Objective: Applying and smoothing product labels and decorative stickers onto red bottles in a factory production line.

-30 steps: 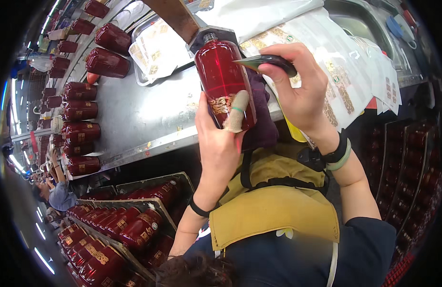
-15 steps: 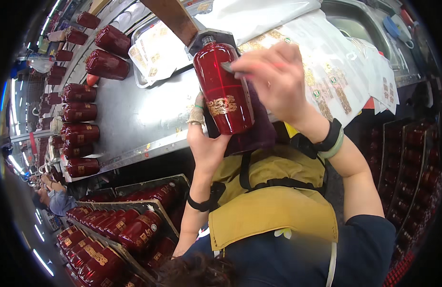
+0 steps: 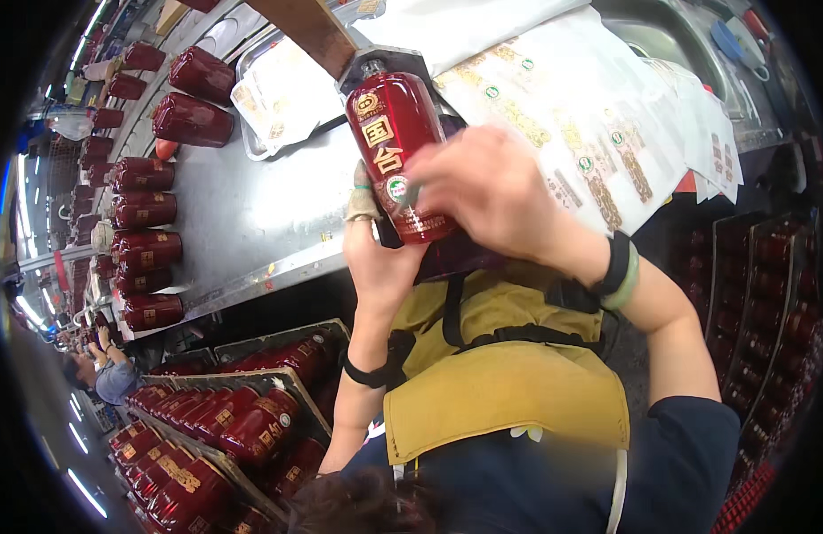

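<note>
A dark red glass bottle (image 3: 403,111) with gold characters and a round green-and-white emblem lies tilted, its neck pointing away from me, against a dark holder at the end of a wooden bar (image 3: 306,31). My left hand (image 3: 383,271) is closed round the bottle's lower left side; a pale finger cover shows on one finger. Over the lower right of the bottle, my right hand (image 3: 505,191), partly blurred, pinches a small dark grey flat tool (image 3: 413,191) close to the emblem. Its fingers hide part of the bottle's right side.
White sheets of gold decals (image 3: 598,107) spread right of the bottle, beside a metal sink (image 3: 687,44). A tray (image 3: 256,142) holds more sheets. Red bottles (image 3: 149,251) line the left of the metal table (image 3: 242,214). Crates of bottles (image 3: 291,383) stand below; a person (image 3: 113,378) is far left.
The bottle has been turned: gold characters and an emblem now face up instead of a gold pattern. My right hand has moved down toward the bottle's lower end.
</note>
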{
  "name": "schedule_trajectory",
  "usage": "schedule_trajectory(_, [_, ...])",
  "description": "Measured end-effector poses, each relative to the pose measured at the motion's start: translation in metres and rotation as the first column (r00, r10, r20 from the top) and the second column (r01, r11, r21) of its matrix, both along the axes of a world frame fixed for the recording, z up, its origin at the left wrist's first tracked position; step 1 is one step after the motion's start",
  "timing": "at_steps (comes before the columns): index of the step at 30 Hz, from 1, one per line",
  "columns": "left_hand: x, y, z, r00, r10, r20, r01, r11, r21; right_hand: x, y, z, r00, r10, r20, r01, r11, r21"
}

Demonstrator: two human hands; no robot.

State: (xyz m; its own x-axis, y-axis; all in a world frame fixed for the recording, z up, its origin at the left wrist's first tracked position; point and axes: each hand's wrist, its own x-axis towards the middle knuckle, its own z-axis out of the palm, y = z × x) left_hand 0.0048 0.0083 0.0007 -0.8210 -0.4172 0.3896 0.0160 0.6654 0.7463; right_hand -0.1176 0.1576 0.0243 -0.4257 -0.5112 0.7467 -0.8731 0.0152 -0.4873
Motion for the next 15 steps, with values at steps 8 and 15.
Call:
schedule_trajectory(8, [0.005,-0.006,-0.012,0.993,-0.054,0.108,0.042,0.994,0.105,0.018,0.004,-0.001,1.0,0.018,0.016,-0.017,1.0,-0.01])
schedule_trajectory(15, [0.005,0.001,-0.009,0.998,-0.033,-0.059,0.042,0.986,0.159,0.017,0.012,-0.004,0.982,0.104,-0.155,-0.095,0.993,0.063])
